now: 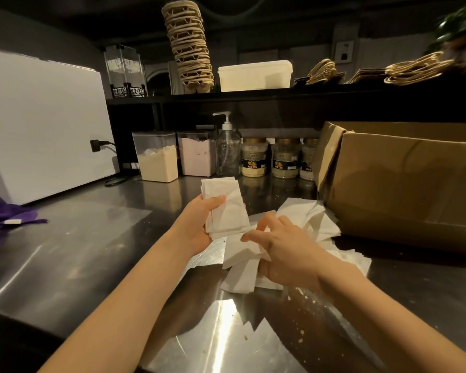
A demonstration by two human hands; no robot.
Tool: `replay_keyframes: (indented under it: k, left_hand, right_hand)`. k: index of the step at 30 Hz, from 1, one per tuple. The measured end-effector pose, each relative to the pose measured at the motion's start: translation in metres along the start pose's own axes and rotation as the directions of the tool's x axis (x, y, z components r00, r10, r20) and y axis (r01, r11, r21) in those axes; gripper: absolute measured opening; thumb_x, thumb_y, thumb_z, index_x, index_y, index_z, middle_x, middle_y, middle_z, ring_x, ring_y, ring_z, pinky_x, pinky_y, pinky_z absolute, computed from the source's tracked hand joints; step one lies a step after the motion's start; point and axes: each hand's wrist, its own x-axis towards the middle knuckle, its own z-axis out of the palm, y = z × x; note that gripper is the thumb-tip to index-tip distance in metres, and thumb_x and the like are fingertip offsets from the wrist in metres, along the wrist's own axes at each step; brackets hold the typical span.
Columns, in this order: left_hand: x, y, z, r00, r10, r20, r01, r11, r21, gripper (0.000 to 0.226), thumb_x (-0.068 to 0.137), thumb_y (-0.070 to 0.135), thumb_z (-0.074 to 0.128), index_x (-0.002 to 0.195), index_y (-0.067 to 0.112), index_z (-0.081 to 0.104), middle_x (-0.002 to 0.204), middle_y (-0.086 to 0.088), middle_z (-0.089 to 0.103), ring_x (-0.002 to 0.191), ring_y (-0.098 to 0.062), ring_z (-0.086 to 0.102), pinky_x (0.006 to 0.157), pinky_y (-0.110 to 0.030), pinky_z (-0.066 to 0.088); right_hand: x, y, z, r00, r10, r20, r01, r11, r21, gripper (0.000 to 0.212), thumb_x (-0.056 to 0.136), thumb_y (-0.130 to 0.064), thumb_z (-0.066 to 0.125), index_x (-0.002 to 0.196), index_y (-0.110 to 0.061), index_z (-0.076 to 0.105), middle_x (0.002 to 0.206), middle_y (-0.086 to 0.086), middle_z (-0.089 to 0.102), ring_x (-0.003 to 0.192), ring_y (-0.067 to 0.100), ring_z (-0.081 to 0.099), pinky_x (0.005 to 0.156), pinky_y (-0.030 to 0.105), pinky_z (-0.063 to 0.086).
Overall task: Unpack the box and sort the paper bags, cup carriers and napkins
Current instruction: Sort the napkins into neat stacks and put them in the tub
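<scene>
My left hand (199, 224) is raised above the surface, thumb curled over a squared stack of napkins (226, 208) and fingers behind it. My right hand (283, 254) is lower, fingers bent and pinching into the loose napkins (307, 224), which lie in an untidy heap on the surface (78, 251) just beside the cardboard box (401, 189). The box stands open at the right, one flap hanging down. The surface is brushed steel, reflective, with pale crumbs scattered in front of me. At its back edge: two clear canisters (158, 160) of powder, one cream and one pink; one pump bottle (228, 149); three gold-lidded jars (254, 157) with dark labels, print too small to read. To the left are a white appliance (38, 125) with a black plug in its side and a purple cloth (8, 216). On the dark shelf (253, 96) above: two clear boxes (125, 71) with white Chinese characters on black bands, one tall leaning stack of cup carriers (189, 44), one white lidded tub (254, 75), and two piles of paper bags (414, 68) lying flat with twisted handles. The room is dim, with dark walls.
</scene>
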Motion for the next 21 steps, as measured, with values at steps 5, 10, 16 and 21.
replay_keyframes:
  k: [5, 10, 16, 21]
  left_hand:
    - [0.000, -0.001, 0.001, 0.998, 0.003, -0.057, -0.003, 1.000, 0.010, 0.038, 0.098, 0.015, 0.053, 0.135, 0.021, 0.047, 0.126, -0.012, 0.059, 0.109, -0.030, 0.060, 0.077, -0.044, 0.055]
    - [0.000, 0.000, 0.002, 0.995, -0.001, -0.101, 0.000, 1.000, -0.009, 0.034, 0.098, 0.017, 0.053, 0.131, 0.022, 0.049, 0.124, -0.011, 0.060, 0.110, -0.032, 0.059, 0.084, -0.049, 0.053]
    - [0.000, 0.001, 0.001, 0.989, 0.026, -0.149, -0.030, 0.999, -0.025, 0.039, 0.098, 0.018, 0.053, 0.136, 0.017, 0.048, 0.127, -0.015, 0.060, 0.112, -0.033, 0.060, 0.078, -0.047, 0.054]
    - [-0.007, 0.002, 0.004, 0.998, -0.030, -0.059, 0.031, 0.999, 0.029, 0.030, 0.097, 0.023, 0.054, 0.127, 0.018, 0.055, 0.101, -0.008, 0.066, 0.083, -0.021, 0.066, 0.057, -0.035, 0.055]
  right_hand:
    - [0.002, 0.001, 0.011, 0.999, 0.010, -0.046, -0.010, 1.000, -0.013, 0.042, 0.092, -0.024, 0.060, 0.131, -0.036, 0.052, 0.132, -0.001, 0.040, 0.116, 0.020, 0.038, 0.096, 0.030, 0.038]
    - [0.001, 0.001, 0.012, 0.987, 0.033, -0.158, -0.027, 0.999, 0.038, 0.040, 0.092, -0.020, 0.061, 0.129, -0.033, 0.056, 0.128, -0.002, 0.044, 0.115, 0.018, 0.038, 0.097, 0.026, 0.037]
    - [0.006, 0.009, -0.010, 0.949, 0.237, -0.209, -0.123, 0.886, 0.446, 0.023, 0.089, -0.016, 0.061, 0.110, -0.021, 0.068, 0.107, 0.000, 0.058, 0.102, 0.017, 0.052, 0.085, 0.031, 0.047]
    - [0.001, 0.010, -0.030, 0.939, 0.345, 0.003, -0.142, 0.378, 0.915, 0.021, 0.094, -0.005, 0.051, 0.098, -0.017, 0.068, 0.087, 0.007, 0.066, 0.072, 0.018, 0.055, 0.064, 0.025, 0.046]
